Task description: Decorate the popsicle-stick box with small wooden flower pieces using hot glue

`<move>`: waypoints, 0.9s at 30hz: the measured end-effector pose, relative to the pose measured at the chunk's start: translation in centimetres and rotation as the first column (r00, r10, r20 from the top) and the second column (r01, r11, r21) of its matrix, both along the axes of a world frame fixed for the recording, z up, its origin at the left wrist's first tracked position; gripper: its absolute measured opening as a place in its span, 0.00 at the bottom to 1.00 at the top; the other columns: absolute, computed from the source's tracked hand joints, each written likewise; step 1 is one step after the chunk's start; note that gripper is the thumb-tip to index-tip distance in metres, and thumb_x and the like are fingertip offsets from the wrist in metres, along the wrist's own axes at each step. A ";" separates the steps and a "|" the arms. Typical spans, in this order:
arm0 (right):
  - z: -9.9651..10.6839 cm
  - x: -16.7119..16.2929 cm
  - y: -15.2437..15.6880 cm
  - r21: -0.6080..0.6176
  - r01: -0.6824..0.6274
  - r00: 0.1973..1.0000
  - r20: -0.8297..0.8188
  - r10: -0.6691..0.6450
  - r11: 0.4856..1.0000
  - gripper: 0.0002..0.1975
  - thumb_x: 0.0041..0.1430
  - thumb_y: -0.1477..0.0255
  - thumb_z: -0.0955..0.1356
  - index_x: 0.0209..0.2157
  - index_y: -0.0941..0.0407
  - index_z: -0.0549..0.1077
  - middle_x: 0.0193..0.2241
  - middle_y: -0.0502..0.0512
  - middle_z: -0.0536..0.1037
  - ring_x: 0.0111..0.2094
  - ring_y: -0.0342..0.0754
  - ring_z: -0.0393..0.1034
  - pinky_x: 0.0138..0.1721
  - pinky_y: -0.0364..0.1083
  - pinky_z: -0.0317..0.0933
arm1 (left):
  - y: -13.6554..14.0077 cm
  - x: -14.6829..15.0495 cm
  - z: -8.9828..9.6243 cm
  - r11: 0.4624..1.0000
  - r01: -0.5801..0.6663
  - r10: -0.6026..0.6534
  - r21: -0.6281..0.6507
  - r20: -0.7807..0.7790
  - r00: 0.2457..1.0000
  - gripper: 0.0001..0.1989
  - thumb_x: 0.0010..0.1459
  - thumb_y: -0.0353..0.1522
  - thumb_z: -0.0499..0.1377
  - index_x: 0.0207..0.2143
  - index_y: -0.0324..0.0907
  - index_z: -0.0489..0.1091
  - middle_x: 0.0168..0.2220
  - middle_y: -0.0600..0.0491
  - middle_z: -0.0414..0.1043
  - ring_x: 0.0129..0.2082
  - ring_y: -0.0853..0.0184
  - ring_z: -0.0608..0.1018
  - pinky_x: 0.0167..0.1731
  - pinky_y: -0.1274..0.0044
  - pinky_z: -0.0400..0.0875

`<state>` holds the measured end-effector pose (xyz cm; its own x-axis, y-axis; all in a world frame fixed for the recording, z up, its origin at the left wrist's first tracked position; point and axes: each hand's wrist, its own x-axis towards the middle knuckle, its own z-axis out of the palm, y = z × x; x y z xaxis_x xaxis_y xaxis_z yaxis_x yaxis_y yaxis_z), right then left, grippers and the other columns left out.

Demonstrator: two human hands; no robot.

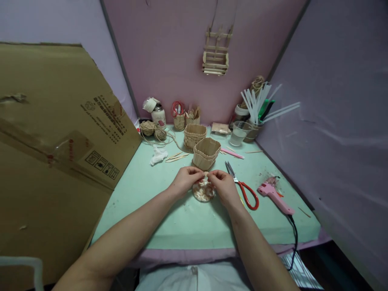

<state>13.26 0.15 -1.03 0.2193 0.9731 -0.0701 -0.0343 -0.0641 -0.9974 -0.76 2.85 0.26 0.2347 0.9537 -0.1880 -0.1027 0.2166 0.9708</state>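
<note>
My left hand (191, 178) and my right hand (222, 182) meet over the middle of the table, fingers pinched close together. Between their fingertips is a small pale piece (206, 173), too small to name. Just below the fingers sits a shallow round dish (203, 199) holding several small white and tan pieces (201, 192). Right behind the hands stands a woven-look basket (206, 155) with a scalloped rim, and a second basket (194, 137) is behind it. Scissors (247, 192) with red handles lie open beside my right hand.
A pink glue gun (275, 198) with a black cord lies at the right. Thin wooden strips (177, 157), crumpled white tissue (158, 154) and twine balls (148, 128) are at left. Clear cup (238, 135) and glue sticks (257, 101) stand back right. A large cardboard box (54, 161) borders the left.
</note>
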 end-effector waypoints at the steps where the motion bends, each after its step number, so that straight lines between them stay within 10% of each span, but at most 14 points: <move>1: 0.0 0.0 0.0 -0.001 -0.003 1.000 -0.001 0.003 1.000 0.10 0.42 0.65 0.72 0.22 0.58 0.74 0.18 0.49 0.71 0.19 0.42 0.60 0.21 0.42 0.53 | 0.0 0.0 0.1 1.000 -0.001 0.001 -0.003 0.005 1.000 0.09 0.39 0.34 0.69 0.22 0.37 0.76 0.22 0.51 0.74 0.23 0.71 0.71 0.27 0.78 0.66; 27: 0.6 0.5 -0.8 0.012 -0.036 0.994 0.108 0.034 0.999 0.15 0.48 0.59 0.71 0.27 0.58 0.79 0.24 0.54 0.78 0.23 0.45 0.66 0.25 0.44 0.57 | 0.6 -1.1 1.1 0.995 0.079 -0.084 -0.060 -0.084 0.993 0.09 0.38 0.34 0.69 0.21 0.36 0.77 0.22 0.48 0.73 0.21 0.72 0.68 0.22 0.78 0.58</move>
